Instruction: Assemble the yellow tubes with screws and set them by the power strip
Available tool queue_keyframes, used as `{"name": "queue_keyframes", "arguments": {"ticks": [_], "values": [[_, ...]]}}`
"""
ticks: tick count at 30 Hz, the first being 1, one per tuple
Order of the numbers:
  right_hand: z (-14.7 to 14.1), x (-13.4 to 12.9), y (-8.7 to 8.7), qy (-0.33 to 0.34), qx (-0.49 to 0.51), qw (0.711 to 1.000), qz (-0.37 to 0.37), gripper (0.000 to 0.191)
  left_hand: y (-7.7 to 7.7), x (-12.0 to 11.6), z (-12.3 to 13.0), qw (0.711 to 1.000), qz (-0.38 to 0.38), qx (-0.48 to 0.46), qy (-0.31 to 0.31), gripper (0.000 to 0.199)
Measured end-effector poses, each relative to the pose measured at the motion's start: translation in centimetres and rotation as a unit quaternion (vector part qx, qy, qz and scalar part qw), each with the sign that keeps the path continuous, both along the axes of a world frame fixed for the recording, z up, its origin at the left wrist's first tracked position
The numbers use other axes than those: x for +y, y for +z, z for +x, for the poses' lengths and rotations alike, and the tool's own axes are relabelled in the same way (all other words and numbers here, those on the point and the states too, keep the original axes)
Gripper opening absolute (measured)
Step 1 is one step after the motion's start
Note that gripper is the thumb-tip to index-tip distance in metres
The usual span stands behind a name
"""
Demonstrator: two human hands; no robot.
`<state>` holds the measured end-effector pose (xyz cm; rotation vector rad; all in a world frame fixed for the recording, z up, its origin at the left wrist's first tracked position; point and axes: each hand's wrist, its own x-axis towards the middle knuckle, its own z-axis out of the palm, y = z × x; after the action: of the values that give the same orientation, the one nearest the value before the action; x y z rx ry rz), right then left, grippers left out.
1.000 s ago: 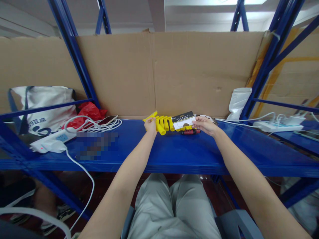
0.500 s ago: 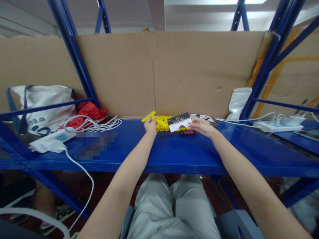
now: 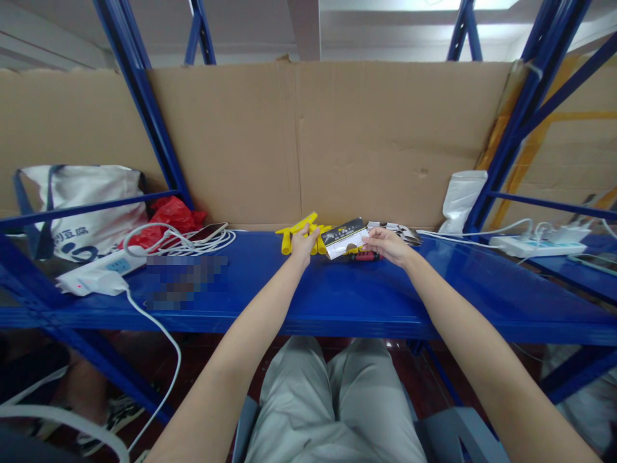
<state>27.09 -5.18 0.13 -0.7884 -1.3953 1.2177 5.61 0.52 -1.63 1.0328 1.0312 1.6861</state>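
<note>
Card (image 3: 341,240) apparently illegible; bag (image 3: 99,185) reads “豆腐”.

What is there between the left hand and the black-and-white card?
Yellow pieces lie between the left hand and the card, as the head view shows.

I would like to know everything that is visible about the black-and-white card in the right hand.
The card looks like thin printed cardboard, black above and white below, with blurred markings and a dark patch near its lower edge. The right hand pinches its right end. It slants, right end higher in the picture, over the blue shelf, near yellow pieces.
</note>
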Motion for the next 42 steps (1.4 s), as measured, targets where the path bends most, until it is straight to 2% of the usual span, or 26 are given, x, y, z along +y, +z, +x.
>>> {"name": "queue_keyframes", "arguments": {"ticks": [13,19,23,28,31,38,42], "values": [[-0.1,0.6,-0.2,-0.04,0.014,0.999,0.002,0.032,0.9,-1.9,1.4,0.999,0.012,0.017,-0.034,0.05],[-0.5,0.6,-0.4,-0.058,0.027,0.998,0.013,0.035,1.4,-3.0,2.0,0.988,0.012,0.001,-0.154,0.026],[-0.6,0.6,-0.6,-0.072,0.035,0.996,0.027,0.037,2.2,-4.2,1.9,0.983,-0.009,0.059,-0.176,0.043],[-0.6,1.0,-0.9,-0.097,0.06,0.993,0.035,0.043,2.5,-4.9,1.4,0.973,0.014,0.094,-0.21,0.058],[-0.6,1.2,-1.0,-0.102,0.069,0.992,0.037,0.046,2.3,-4.7,1.2,0.968,0.011,0.095,-0.231,0.061],[-0.7,1.2,-1.0,-0.106,0.062,0.991,0.05,0.042,2.5,-5.1,1.4,0.95,-0.006,0.033,-0.309,0.063],[-0.9,1.2,-1.0,-0.117,0.055,0.991,0.039,0.04,3.0,-5.8,1.8,0.95,-0.02,0.021,-0.312,0.059]]}}
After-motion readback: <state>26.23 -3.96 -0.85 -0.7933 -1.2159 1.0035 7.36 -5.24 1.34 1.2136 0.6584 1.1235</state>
